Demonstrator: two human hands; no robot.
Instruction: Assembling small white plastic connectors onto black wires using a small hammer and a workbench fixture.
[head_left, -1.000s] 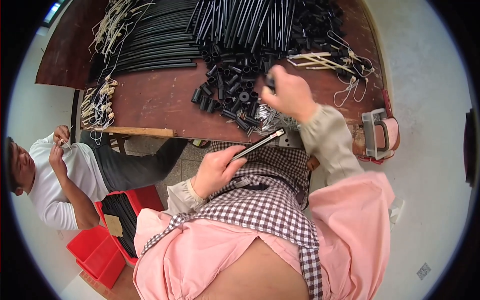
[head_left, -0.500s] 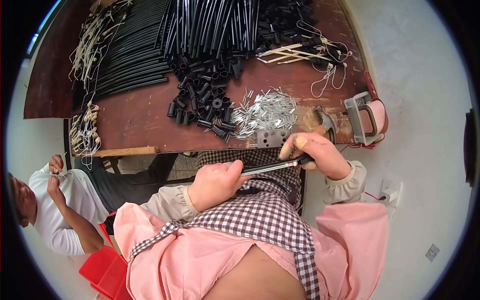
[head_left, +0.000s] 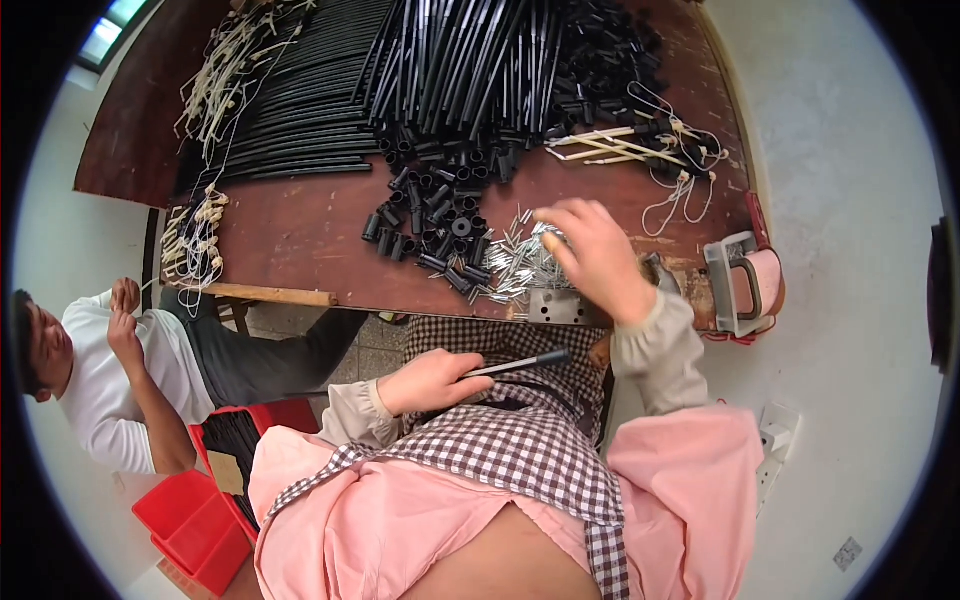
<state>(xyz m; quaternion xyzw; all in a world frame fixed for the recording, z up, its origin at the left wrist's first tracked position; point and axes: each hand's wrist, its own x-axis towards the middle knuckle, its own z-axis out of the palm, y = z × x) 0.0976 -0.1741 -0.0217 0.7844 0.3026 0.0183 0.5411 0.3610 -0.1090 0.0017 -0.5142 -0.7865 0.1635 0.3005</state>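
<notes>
"What's the left hand got?"
"The person's bare left hand [head_left: 430,383] has thumb and fingers pinching a slim silver metal rod with a black cylindrical end [head_left: 518,364]. Its long axis runs from the grip toward two or three o'clock, black end outermost."
"Further right?"
"At one o'clock from that hand, a loose pile of thin silver metal pins [head_left: 525,262] lies on the reddish-brown wooden table [head_left: 300,240]. At five o'clock from the pile sits a grey metal block with holes [head_left: 562,307]."
"Which hand is nearer the pins?"
"The bare right hand [head_left: 602,258]; they're at nine o'clock, right by its fingertips. Thumb and fingers look spread, nothing visible between them; I can't tell whether they touch a pin."
</notes>
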